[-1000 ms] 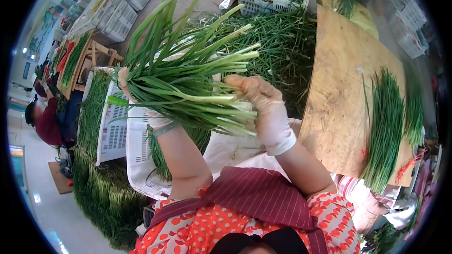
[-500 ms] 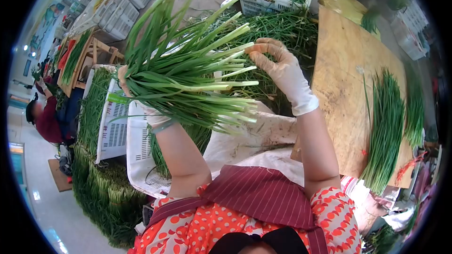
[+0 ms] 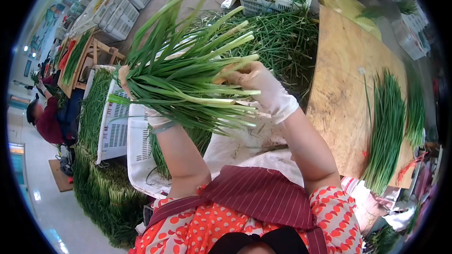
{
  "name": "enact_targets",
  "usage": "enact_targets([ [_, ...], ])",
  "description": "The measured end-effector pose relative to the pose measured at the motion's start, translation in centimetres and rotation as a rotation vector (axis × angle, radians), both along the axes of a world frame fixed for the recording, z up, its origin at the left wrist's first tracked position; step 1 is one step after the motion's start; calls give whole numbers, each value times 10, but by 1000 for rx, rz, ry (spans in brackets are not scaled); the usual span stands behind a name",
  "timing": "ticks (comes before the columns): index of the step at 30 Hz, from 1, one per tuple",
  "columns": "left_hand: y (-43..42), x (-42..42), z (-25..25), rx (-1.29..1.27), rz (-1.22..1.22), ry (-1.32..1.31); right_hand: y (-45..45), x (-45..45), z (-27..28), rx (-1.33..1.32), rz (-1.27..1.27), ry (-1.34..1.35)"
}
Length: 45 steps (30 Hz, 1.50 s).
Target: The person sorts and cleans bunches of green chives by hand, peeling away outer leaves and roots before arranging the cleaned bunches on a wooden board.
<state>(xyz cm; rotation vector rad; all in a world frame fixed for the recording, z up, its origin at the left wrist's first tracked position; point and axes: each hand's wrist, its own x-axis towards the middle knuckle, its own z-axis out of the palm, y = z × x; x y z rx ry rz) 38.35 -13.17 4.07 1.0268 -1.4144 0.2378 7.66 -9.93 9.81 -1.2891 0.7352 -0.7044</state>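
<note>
My gloved left hand (image 3: 124,81) is wrapped round the leafy end of a bunch of garlic chives (image 3: 183,80), held up in front of me. The pale stem ends fan out to the right. My right hand (image 3: 259,82), in a stained white glove, reaches in among those stems with its fingers pinched together on some of them; the leaves partly hide the fingertips. Below the bunch is a white plastic crate (image 3: 139,160) with more greens inside. Behind it lies a loose heap of chives (image 3: 287,42).
A wooden board (image 3: 346,108) on the right carries chive bundles (image 3: 386,134). A filled white crate (image 3: 270,4) stands at the back, stacked crates (image 3: 110,16) at back left. Bundled chives (image 3: 113,197) cover the floor at lower left. Another person (image 3: 49,120) is at far left.
My right hand has moved left and slightly down, from the tips of the stems into the bunch. The left hand keeps its hold in nearly the same place.
</note>
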Motion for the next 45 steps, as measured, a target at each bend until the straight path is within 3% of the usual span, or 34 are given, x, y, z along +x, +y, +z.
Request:
enact_targets([
  [1,2,6,1,28,79,-153,4,-2,-3,12,-115,-138],
  [2,4,0,1,55,120,-21,6,-5,-5,24,-229,-276],
  [3,2,7,-5,83,43,172,7,-11,-8,22,-228,-275],
  [5,-1,21,-17,62,-111,593,7,-28,-12,26,-251,-539],
  [6,-5,48,-30,59,-312,763,6,-38,-13,-35,-336,-510],
  [8,-12,78,-51,45,-514,933,-4,-60,-16,-185,-423,-595],
  [9,-17,87,-58,18,-438,889,-11,-71,-20,-270,-429,-712],
  [10,-17,84,-57,2,-401,868,-16,-84,-15,-161,-461,-823],
  [11,-14,73,-46,-14,-363,848,-18,-100,-8,-229,-639,-292],
  [13,4,22,0,-39,-1452,1112,-34,-102,-19,-182,-673,266],
  [14,16,-18,37,69,-1891,1198,-36,-99,-17,-184,-677,267],
  [17,8,-4,17,-59,-1821,1406,-35,-71,2,-343,-583,207],
  [18,0,-2,13,-286,-1089,1261,-31,-59,16,-315,-449,140],
  [19,-8,-1,10,-201,-209,1197,-29,-51,23,-285,-319,72],
  [20,-16,38,-13,-84,-182,735,-34,-46,21,-315,-249,147],
  [23,-22,48,-25,-10,-291,543,-39,-34,11,-418,-136,169],
  [24,-21,50,-29,-71,-105,231,-39,-32,9,-540,-153,262],
  [26,-13,26,-16,-129,83,-78,-36,-29,7,-663,-167,359],
  [28,-5,-4,-5,-41,-560,575,-27,-23,4,-830,-388,533],
  [29,-3,-15,5,-41,-560,575,-26,-18,-3,-830,-388,533],
  [30,-1,-25,14,-79,-1071,908,-26,-12,-13,-534,-473,179],
  [31,-4,-19,8,-100,-1338,1059,-25,-7,-19,-227,-539,-171],
  [32,-7,-12,1,-113,-1591,1230,-19,-6,-12,-87,-557,-210],
  [33,-18,21,-31,-98,-1222,1159,-21,-7,-15,-87,-559,-211],
  [35,-14,15,-21,-81,-859,1067,-25,-11,-17,-103,-628,-411],
  [36,-7,11,-19,-59,-697,1122,-26,-18,-16,-52,-677,-370],
  [39,5,-22,19,-101,-509,1246,-35,-43,-22,-75,-667,-283],
  [40,5,-30,27,-163,-486,1319,-31,-45,-5,-210,-794,133],
  [41,5,-36,33,-229,-462,1393,-41,-53,-17,-835,-886,460],
  [43,6,-37,37,-296,-434,1466,-37,-56,6,-1202,-1092,427],
  [45,9,-37,40,-244,-505,1457,-11,-53,43,-1272,-1192,488],
])
